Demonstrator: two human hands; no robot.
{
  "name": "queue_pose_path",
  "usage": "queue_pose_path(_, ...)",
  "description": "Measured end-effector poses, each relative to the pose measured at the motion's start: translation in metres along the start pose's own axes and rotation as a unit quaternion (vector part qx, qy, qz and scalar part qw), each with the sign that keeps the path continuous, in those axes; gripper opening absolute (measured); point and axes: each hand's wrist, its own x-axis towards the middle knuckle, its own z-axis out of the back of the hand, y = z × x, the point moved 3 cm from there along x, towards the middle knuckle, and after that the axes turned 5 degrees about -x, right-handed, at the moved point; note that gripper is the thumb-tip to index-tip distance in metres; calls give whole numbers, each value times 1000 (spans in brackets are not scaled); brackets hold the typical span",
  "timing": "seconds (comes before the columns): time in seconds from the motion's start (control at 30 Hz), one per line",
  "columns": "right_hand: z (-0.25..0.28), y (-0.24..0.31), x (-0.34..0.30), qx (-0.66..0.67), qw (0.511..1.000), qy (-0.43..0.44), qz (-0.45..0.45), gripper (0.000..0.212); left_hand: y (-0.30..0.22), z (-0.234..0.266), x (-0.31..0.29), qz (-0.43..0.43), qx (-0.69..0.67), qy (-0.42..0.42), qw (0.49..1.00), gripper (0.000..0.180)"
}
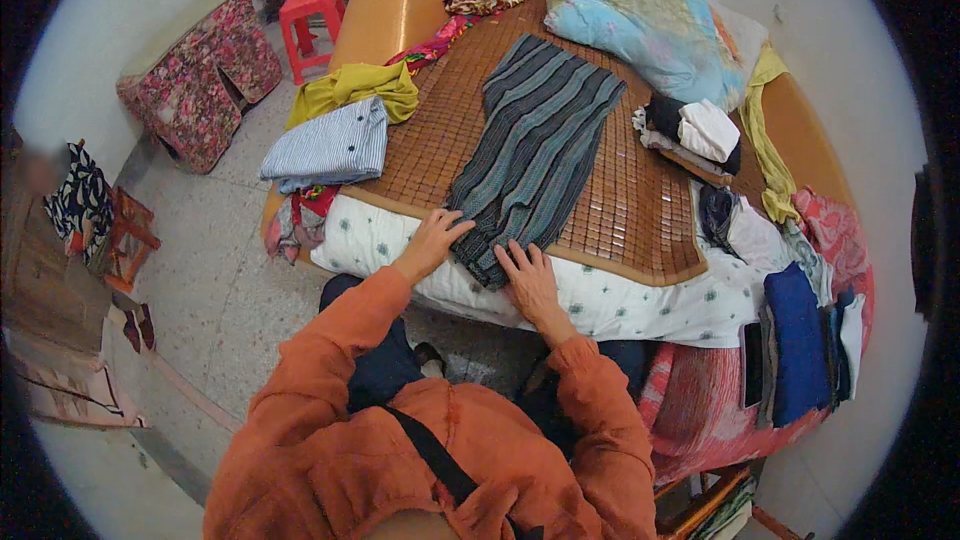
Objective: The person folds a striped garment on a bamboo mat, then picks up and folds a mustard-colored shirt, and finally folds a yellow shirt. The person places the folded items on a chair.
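Note:
A long striped knit garment in grey, black and teal lies stretched out on the bed, its near end hanging a little over the bamboo mat's edge. My left hand rests on the left side of that near end, fingers extended over the knit. At its right corner, my right hand lies with fingers spread, touching the cloth and the white sheet. Both hands look open. What the undersides of my fingers touch is hidden.
Left of the garment lie a folded striped shirt and a mustard cloth. On the right are a small clothes pile, folded navy clothing and a dark phone-like object. A blue quilt sits at the back; a red stool stands on the floor.

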Motion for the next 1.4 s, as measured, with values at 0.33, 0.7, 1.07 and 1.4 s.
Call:
queue_pose_path(0.33,-1,-8,-31,62,998,-12,27,45,-28,28,-32,-51,-91,71,992,29)
queue_pose_path(0.7,63,47,-87,221,966,127,39,53,-97,80,-95,-20,-175,199,964,33)
queue_pose_path(1.07,52,-80,53,399,890,112,-191,23,-25,121,103,-46,-149,177,972,36)
queue_pose_path(1.4,10,-70,94,178,976,-99,-78,59,37,44,77,-47,-14,111,993,75)
